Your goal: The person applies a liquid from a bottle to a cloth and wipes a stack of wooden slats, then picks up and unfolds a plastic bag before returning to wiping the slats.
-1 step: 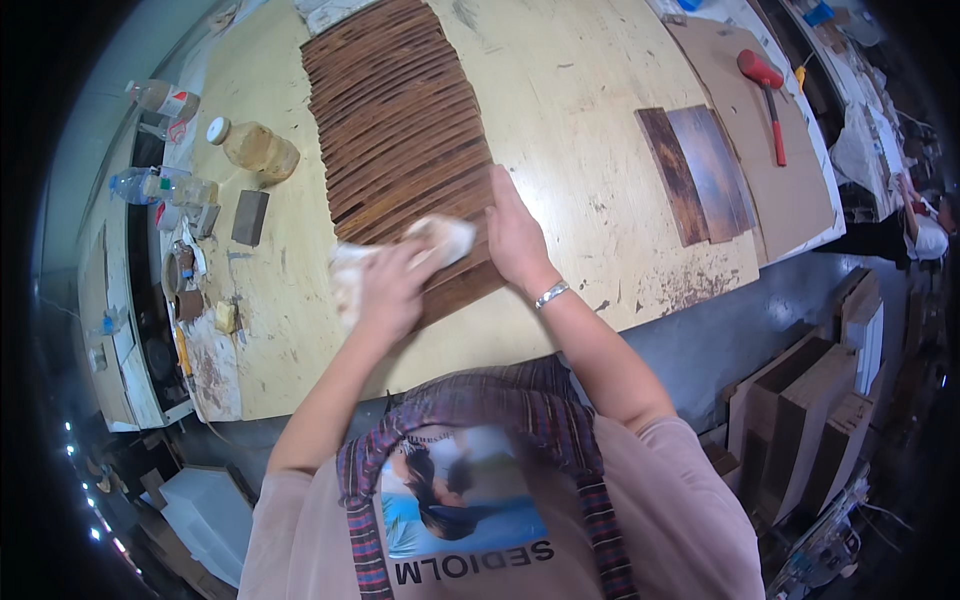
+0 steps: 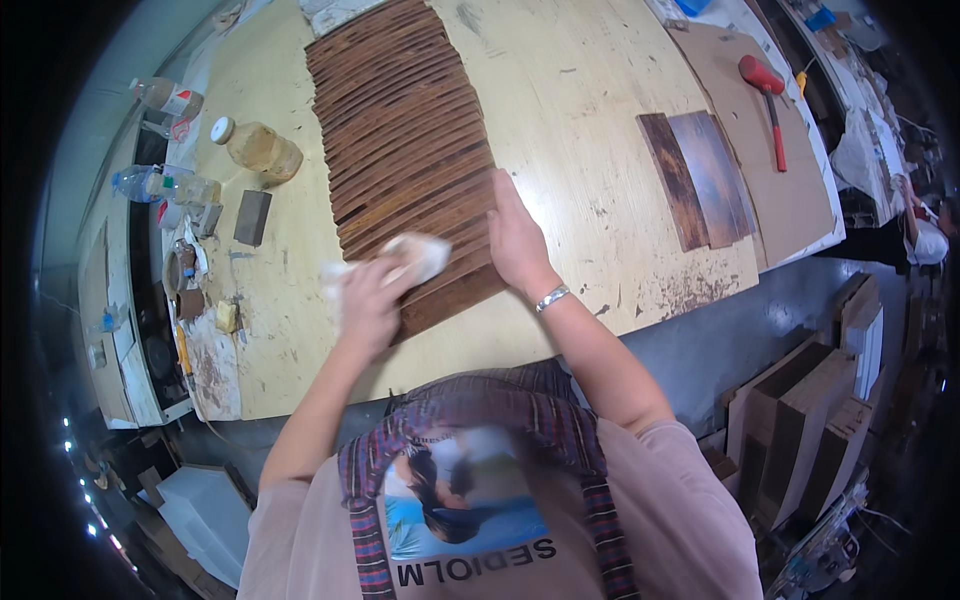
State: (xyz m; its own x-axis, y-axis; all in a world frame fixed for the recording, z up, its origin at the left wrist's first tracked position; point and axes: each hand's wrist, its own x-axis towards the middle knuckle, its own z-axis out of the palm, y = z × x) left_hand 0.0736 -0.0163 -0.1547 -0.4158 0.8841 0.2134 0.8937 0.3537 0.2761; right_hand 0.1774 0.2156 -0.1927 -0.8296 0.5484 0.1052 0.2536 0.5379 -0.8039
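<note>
White cloth (image 2: 428, 258) is gripped by the curled left hand (image 2: 371, 305).

You are standing in a workshop, by the look of it one for wood. Your broad pale worktable (image 2: 590, 190), scuffed and spotted with dark stains near its lower right edge, carries a long row of brown wooden slats (image 2: 400, 130) at upper centre and dark flat boards (image 2: 690, 180) to the right. A red mallet (image 2: 768, 92) lies at upper right on cardboard (image 2: 805, 200). At the left you have a jar of amber liquid (image 2: 262, 152) and several plastic bottles (image 2: 165, 97). Brown box-like pieces (image 2: 800, 430) stand at lower right, and another person (image 2: 930, 238) shows at the far right.
</note>
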